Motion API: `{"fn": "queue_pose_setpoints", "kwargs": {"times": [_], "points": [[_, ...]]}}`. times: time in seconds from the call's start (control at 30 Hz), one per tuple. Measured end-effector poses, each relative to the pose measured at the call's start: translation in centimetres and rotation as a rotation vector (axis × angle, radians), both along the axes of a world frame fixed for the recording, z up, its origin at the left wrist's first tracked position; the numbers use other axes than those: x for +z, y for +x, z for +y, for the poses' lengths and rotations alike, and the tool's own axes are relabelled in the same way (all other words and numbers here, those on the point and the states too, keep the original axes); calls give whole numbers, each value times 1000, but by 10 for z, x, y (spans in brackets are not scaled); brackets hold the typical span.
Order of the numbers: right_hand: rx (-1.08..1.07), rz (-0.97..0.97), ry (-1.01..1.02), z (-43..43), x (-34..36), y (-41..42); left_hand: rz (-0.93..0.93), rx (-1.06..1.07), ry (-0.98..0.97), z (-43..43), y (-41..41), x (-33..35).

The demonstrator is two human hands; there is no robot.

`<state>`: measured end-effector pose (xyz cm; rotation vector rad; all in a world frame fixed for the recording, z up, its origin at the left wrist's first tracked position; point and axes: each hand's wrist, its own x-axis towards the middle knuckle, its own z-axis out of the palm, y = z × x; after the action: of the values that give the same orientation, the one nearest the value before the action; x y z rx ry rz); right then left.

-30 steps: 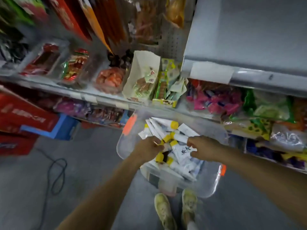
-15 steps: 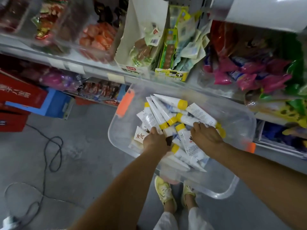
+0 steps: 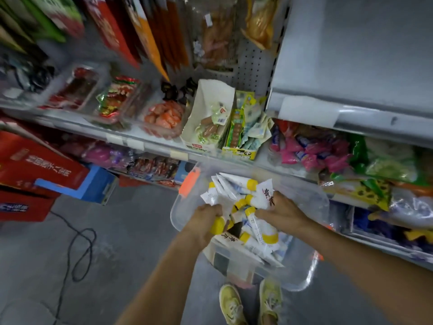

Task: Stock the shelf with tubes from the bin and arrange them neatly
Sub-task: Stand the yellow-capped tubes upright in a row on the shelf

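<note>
A clear plastic bin (image 3: 302,275) with orange latches sits low in front of me, above my yellow shoes. Inside lie several white tubes with yellow caps (image 3: 234,184). My left hand (image 3: 206,219) is closed around a bunch of tubes, a yellow cap sticking out under its fingers. My right hand (image 3: 281,212) grips other tubes, one with black lettering (image 3: 266,195) rising above its fingers. A bare grey shelf (image 3: 351,66) stands at the upper right, with a white label strip on its front edge.
The middle shelf (image 3: 140,141) holds trays of red snacks, a torn white carton (image 3: 210,118) and a yellow box. Pink and green packets (image 3: 311,151) fill the right. Red and blue boxes (image 3: 35,174) and a black cable (image 3: 77,249) lie on the grey floor.
Both hands have gathered and lifted tubes within the bin. The camera has tilted back up, bringing the bare upper right shelf into view.
</note>
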<state>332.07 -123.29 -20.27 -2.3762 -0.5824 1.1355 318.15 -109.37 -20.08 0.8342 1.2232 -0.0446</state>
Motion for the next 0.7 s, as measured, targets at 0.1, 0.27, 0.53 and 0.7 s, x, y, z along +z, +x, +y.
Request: {"fn": "queue_pose_setpoints", "kwargs": {"times": [0.1, 0.27, 0.53, 0.7], "points": [[-221, 199, 208, 7, 44, 0, -109, -80, -10, -12, -7, 45], [-215, 265, 478, 5, 127, -7, -289, -162, 72, -24, -8, 128], [-244, 224, 622, -4, 255, -9, -545, -194, 318, -29, -4, 238], [-270, 176, 718, -15, 317, -2, -654, -190, 412, -32, 6, 295]]}}
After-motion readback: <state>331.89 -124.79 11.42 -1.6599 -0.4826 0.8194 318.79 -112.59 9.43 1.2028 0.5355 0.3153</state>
